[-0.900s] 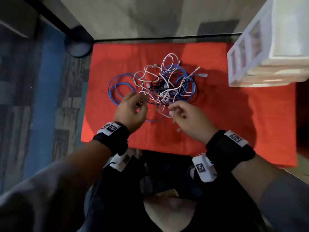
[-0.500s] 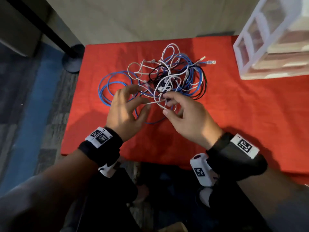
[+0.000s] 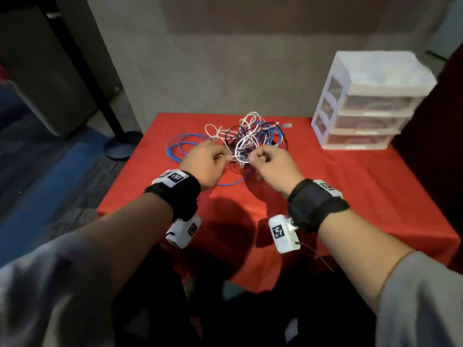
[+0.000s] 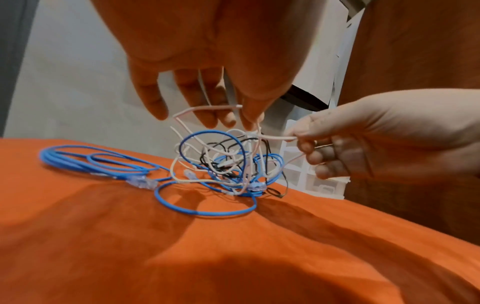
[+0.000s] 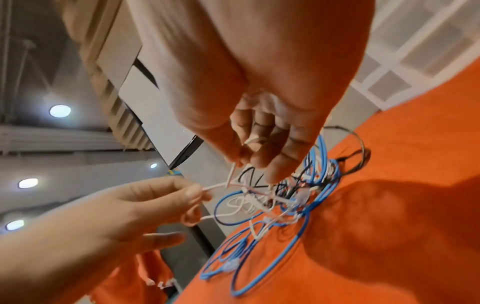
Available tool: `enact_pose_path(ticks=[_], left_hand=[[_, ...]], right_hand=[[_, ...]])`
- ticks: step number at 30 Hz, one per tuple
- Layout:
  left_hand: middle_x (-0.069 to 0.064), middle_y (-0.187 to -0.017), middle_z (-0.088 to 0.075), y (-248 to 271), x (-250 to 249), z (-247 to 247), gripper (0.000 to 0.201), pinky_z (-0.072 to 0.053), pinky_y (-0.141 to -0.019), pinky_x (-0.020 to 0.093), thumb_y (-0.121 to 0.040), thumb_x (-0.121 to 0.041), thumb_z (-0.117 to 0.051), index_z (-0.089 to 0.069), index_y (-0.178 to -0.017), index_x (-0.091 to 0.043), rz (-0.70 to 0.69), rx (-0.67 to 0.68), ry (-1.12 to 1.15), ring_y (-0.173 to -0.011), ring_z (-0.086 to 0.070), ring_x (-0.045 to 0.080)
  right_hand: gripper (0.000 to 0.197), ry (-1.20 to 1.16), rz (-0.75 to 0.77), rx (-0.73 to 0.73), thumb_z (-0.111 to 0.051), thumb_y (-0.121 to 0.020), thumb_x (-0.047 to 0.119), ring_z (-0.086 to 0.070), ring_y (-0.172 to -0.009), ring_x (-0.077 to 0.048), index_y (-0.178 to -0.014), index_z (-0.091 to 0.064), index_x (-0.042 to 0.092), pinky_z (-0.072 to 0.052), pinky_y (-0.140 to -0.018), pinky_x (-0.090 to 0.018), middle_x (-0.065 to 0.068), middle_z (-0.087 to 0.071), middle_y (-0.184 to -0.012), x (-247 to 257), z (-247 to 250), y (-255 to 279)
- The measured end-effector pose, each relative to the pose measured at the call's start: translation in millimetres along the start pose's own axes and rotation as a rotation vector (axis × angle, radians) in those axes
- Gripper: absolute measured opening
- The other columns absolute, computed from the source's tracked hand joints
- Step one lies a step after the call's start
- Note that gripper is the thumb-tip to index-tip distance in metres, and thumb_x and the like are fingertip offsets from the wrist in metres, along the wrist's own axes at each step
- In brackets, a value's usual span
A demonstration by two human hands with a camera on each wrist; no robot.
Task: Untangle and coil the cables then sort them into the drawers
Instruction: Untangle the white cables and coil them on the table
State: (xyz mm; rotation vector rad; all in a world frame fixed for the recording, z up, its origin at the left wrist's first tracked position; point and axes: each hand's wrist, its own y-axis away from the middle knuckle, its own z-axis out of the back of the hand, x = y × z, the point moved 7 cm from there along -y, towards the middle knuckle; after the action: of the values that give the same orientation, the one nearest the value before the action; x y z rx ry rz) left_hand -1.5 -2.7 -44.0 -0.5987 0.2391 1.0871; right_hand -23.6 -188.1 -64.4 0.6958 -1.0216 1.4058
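Plainly the tangled heap of thin blue, white and black cables [image 3: 250, 139] lies toward the far middle of the red cloth-covered table [image 3: 350, 196], none of it coiled or sorted yet. One part of the blue network cable [image 4: 85, 162] already spreads in loose loops to the left of the knot, its clear plug [image 4: 142, 182] resting on the cloth; the white and black strands are still knitted through the rest.

Both hands work just above the near edge of the heap. The left hand [image 3: 206, 162] pinches a thin white cable [image 4: 205, 108] between thumb and fingertips, its other fingers hanging loosely, and the strand runs down from it into the knot. The right hand [image 3: 273, 167] has its fingers curled round another stretch of white cable, pinched at the fingertips [image 4: 303, 142]. Whether the two stretches belong to one cable cannot be told. Held close together and raised off the cloth, they seem meant to lift one white strand clear so its path through the blue loops can be followed and drawn out, which I judge to be the step in hand.

Standing near the table's far right corner, well apart from the heap, is the white plastic three-drawer unit [image 3: 368, 101], all drawers closed, waiting for the coils.
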Motion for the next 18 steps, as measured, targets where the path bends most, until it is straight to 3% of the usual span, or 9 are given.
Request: enact_pose_path(ticks=[2,4,7,9,12,14,16,18], left_hand=[[0.000,-0.093,-0.071,2.3,7.4,8.0,0.029,-0.052,-0.080,0.039,-0.088,-0.050,-0.053,-0.071,-0.092,-0.027,0.046,0.032,-0.076,-0.091,-0.065,0.026],[0.000,-0.090,-0.071,1.2,15.1,11.3,0.020,-0.052,-0.078,0.040,-0.093,-0.042,-0.059,-0.068,-0.088,-0.025,0.033,0.082,-0.079,-0.090,-0.066,0.027],[0.000,-0.083,-0.066,-3.8,25.5,14.7,0.017,-0.048,-0.071,0.036,-0.096,-0.035,-0.059,-0.063,-0.082,-0.027,0.005,0.151,-0.178,-0.087,-0.066,0.030],[0.002,-0.086,-0.069,-10.8,34.6,20.4,0.018,-0.044,-0.068,0.033,-0.098,-0.035,-0.054,-0.064,-0.088,-0.024,0.038,0.121,-0.207,-0.088,-0.065,0.029],[-0.002,-0.077,-0.061,-14.5,55.8,28.8,0.021,-0.035,-0.067,0.030,-0.099,-0.030,-0.053,-0.064,-0.085,-0.020,0.149,0.114,-0.138,-0.086,-0.063,0.027],[-0.003,-0.071,-0.060,-14.2,70.7,34.7,0.024,-0.036,-0.067,0.031,-0.098,-0.029,-0.056,-0.063,-0.077,-0.021,0.213,0.096,-0.094,-0.083,-0.063,0.028],[-0.006,-0.072,-0.063,-12.8,74.2,34.8,0.020,-0.039,-0.067,0.032,-0.095,-0.028,-0.059,-0.063,-0.076,-0.023,0.242,0.097,-0.050,-0.083,-0.064,0.027],[-0.007,-0.081,-0.068,-10.1,61.0,27.4,0.011,-0.047,-0.074,0.033,-0.087,-0.034,-0.058,-0.065,-0.086,-0.025,0.220,0.092,0.026,-0.085,-0.065,0.023]], right_hand=[[0.024,0.060,0.016,-0.025,-0.068,-0.092,0.013,-0.054,-0.058,-0.011,-0.071,-0.063,0.021,-0.049,-0.071,-0.035,0.014,-0.056,-0.056,-3.7,7.0,-2.2],[0.024,0.075,0.019,-0.026,-0.070,-0.090,0.016,-0.056,-0.059,-0.007,-0.068,-0.063,0.022,-0.049,-0.071,-0.033,0.019,-0.061,-0.056,-10.6,14.2,-6.6],[0.015,0.237,0.061,0.123,-0.078,-0.086,0.024,-0.059,-0.066,-0.008,-0.075,-0.071,0.017,-0.047,-0.070,-0.030,0.011,-0.067,-0.069,-11.3,15.4,-9.7],[0.017,0.314,0.068,0.139,-0.076,-0.088,0.026,-0.058,-0.066,-0.008,-0.075,-0.073,0.016,-0.045,-0.068,-0.029,0.008,-0.067,-0.070,-13.4,24.4,-12.1],[0.020,0.199,-0.009,-0.074,-0.073,-0.091,0.025,-0.059,-0.069,-0.013,-0.076,-0.070,0.013,-0.047,-0.072,-0.036,0.003,-0.068,-0.072,-28.5,67.4,-22.0],[0.023,0.099,-0.078,-0.217,-0.071,-0.092,0.028,-0.050,-0.060,-0.014,-0.074,-0.065,0.014,-0.046,-0.067,-0.040,0.005,-0.059,-0.065,-42.4,95.8,-23.5],[0.021,0.050,-0.105,-0.274,-0.069,-0.091,0.033,-0.046,-0.058,-0.014,-0.076,-0.062,0.020,-0.049,-0.064,-0.046,0.007,-0.054,-0.062,-48.5,105.6,-20.0],[0.019,0.025,-0.088,-0.255,-0.066,-0.092,0.034,-0.050,-0.061,-0.013,-0.076,-0.062,0.024,-0.053,-0.065,-0.049,0.012,-0.056,-0.063,-41.1,98.7,-13.1]])
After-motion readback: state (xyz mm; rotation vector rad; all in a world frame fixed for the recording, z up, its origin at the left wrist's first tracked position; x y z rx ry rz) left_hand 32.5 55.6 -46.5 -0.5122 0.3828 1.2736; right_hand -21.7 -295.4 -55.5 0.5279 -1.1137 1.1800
